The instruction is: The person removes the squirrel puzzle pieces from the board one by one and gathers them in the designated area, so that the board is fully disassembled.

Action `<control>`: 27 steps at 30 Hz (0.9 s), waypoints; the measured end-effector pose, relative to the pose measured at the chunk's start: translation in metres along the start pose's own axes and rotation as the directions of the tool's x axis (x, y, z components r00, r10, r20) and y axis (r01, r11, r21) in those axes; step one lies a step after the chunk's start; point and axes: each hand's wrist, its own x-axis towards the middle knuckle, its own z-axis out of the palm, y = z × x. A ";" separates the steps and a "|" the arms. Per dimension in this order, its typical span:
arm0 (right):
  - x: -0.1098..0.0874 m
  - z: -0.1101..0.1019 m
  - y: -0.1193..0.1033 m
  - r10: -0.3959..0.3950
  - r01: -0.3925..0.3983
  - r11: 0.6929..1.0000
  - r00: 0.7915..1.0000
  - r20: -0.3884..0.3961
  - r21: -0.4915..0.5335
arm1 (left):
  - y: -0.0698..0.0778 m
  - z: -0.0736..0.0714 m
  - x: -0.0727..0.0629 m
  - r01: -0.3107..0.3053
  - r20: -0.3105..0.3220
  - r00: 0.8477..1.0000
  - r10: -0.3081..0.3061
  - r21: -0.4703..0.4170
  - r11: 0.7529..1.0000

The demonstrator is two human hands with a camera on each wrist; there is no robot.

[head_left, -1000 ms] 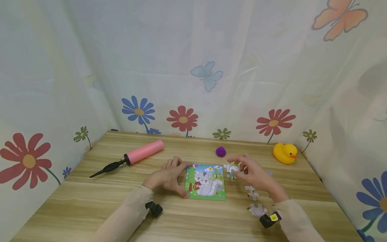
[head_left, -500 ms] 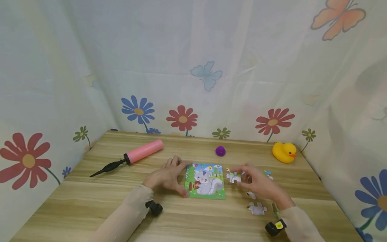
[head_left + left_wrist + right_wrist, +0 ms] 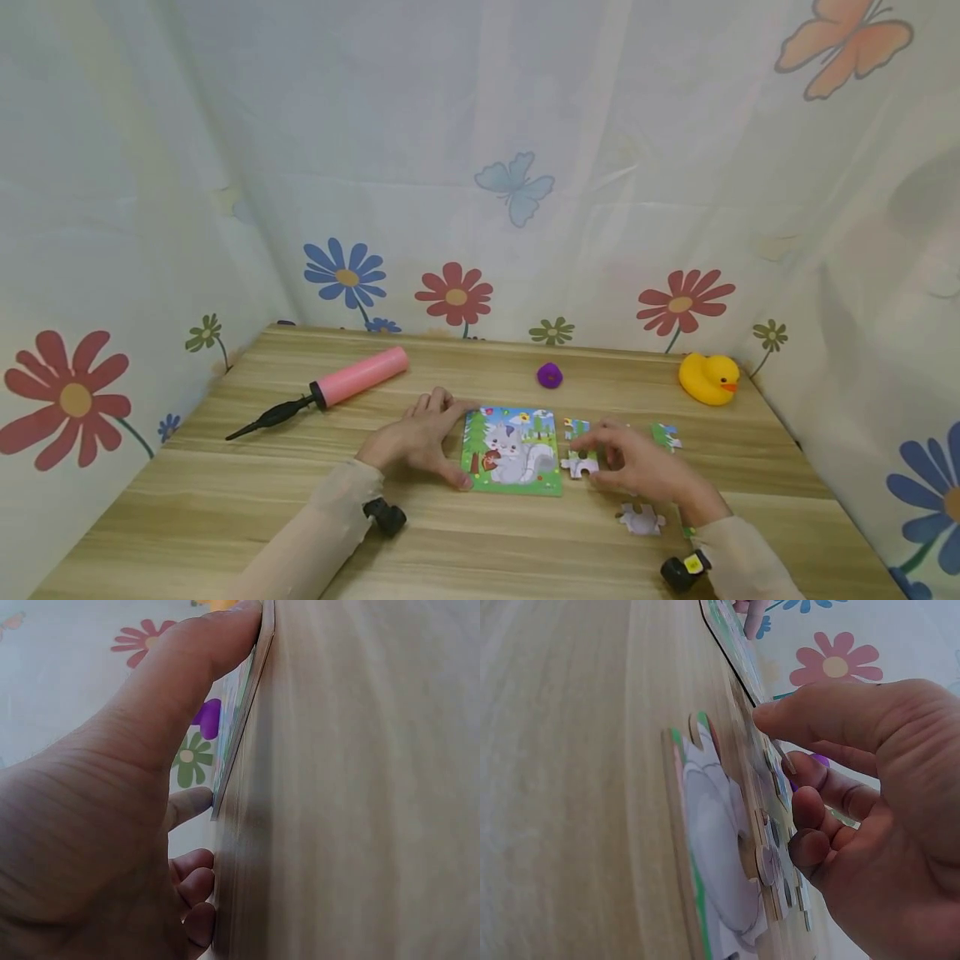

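My left hand [image 3: 416, 437] holds the left side of a square picture board [image 3: 512, 450] showing a grey squirrel. Its thumb [image 3: 217, 641] lies at the near corner and the index finger at the far one. To the board's right, my right hand [image 3: 648, 468] pinches a jigsaw piece [image 3: 579, 468] between thumb and index finger, low over the table; only a thin edge of that piece shows in the right wrist view. Another piece [image 3: 576, 427] lies just behind it. A larger grey piece [image 3: 712, 840] lies nearer me, and the right hand partly covers others.
A pink hand pump [image 3: 360, 377] with a black nozzle lies at the left. Behind the board sits a small purple object [image 3: 550, 375]. A yellow rubber duck [image 3: 708, 379] stands at the back right. Another jigsaw piece [image 3: 666, 436] lies beyond the right hand.
My right hand has come nearer to me, and the piece at its fingertips has shifted nearer too. Pieces at the back right have become more visible. The left hand and board stay put.
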 end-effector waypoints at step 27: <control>0.002 0.003 -0.009 0.028 -0.027 1.000 0.999 0.030 -0.011 | 0.003 -0.002 -0.001 0.016 0.000 1.000 -0.016 0.002 1.000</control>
